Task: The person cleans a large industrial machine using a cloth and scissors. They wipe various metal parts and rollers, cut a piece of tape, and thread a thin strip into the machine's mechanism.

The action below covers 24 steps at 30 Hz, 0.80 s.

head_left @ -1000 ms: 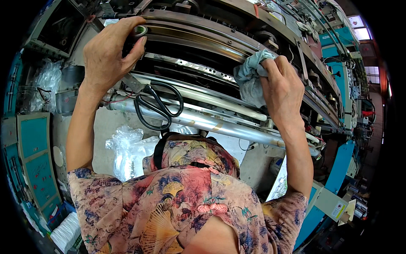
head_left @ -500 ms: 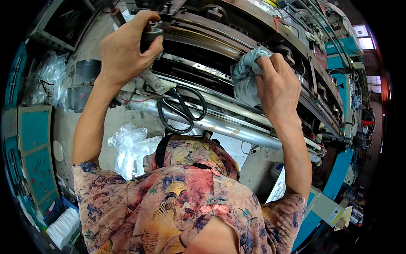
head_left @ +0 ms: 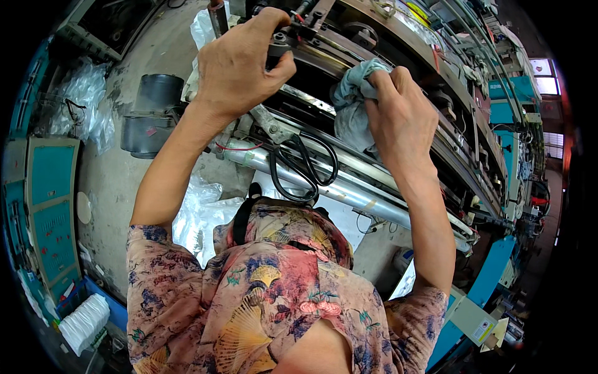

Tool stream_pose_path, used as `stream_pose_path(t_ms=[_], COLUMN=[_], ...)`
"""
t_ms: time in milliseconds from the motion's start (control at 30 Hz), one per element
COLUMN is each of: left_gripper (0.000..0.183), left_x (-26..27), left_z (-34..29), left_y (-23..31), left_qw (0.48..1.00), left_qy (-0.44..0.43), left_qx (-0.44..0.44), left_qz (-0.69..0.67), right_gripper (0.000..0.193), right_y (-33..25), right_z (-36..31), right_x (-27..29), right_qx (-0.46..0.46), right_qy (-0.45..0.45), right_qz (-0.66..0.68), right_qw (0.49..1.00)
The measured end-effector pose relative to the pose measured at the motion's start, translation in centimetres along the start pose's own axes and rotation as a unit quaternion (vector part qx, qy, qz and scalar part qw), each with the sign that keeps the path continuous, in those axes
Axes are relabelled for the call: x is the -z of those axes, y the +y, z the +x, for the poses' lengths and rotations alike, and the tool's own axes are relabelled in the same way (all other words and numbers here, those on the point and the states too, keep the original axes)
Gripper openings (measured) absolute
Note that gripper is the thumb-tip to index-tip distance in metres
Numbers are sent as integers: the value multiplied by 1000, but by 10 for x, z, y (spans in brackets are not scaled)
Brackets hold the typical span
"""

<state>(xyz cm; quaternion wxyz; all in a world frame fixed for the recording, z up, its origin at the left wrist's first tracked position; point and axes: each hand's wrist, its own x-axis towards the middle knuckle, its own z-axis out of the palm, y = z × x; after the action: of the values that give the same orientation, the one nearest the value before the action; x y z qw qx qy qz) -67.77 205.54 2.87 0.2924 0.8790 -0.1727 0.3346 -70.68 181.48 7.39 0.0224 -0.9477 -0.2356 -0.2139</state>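
My right hand (head_left: 402, 118) grips a crumpled pale blue-grey rag (head_left: 356, 103), held against the long rollers and bars of a machine (head_left: 374, 168). At the machine's left end, my left hand (head_left: 240, 68) has its thumb and forefinger curled around a dark machine part with a bolt head (head_left: 280, 38) showing between them. The other fingers are hidden behind the hand. Below it, scissors (head_left: 305, 165) with big black loop handles rest at the machine's front, beside a grey metal bracket (head_left: 272, 126); their blades are hidden.
A dark cylindrical motor-like unit (head_left: 152, 115) stands left of the machine. Clear plastic film (head_left: 202, 215) lies on the floor near my body, with more film (head_left: 81, 109) farther left. Teal cabinets (head_left: 53, 187) line the left side. A white yarn-like roll (head_left: 84, 324) sits by a blue crate (head_left: 112, 305).
The view has shifted, so the machine and scissors appear farther right. My left hand stays at the machine's left end. My right hand and the rag have moved left along the rollers.
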Motion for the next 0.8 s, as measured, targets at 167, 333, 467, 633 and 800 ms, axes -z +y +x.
stream_pose_path(t_ms=[167,333,467,633,800], left_gripper=[44,45,46,39,38], left_x=[0,0,0,5,6], left_z=[0,0,-1,-2,-1], left_y=[0,0,0,-5,1], left_qw=[1000,1000,999,996,996], left_qy=[8,30,17,-27,-40], left_qx=[-4,-1,11,62,71], left_qz=[3,-8,-26,-60,-45], right_gripper=[32,33,28,15,13], right_y=[-19,-36,-48,-64,-60], right_z=[16,28,36,48,47], right_x=[-7,-14,-21,-33,-41], right_qx=[-7,0,13,38,34], right_qy=[-6,1,25,70,129], right_qz=[-3,-12,-17,-14,-20], right_qw=[1000,1000,999,997,991])
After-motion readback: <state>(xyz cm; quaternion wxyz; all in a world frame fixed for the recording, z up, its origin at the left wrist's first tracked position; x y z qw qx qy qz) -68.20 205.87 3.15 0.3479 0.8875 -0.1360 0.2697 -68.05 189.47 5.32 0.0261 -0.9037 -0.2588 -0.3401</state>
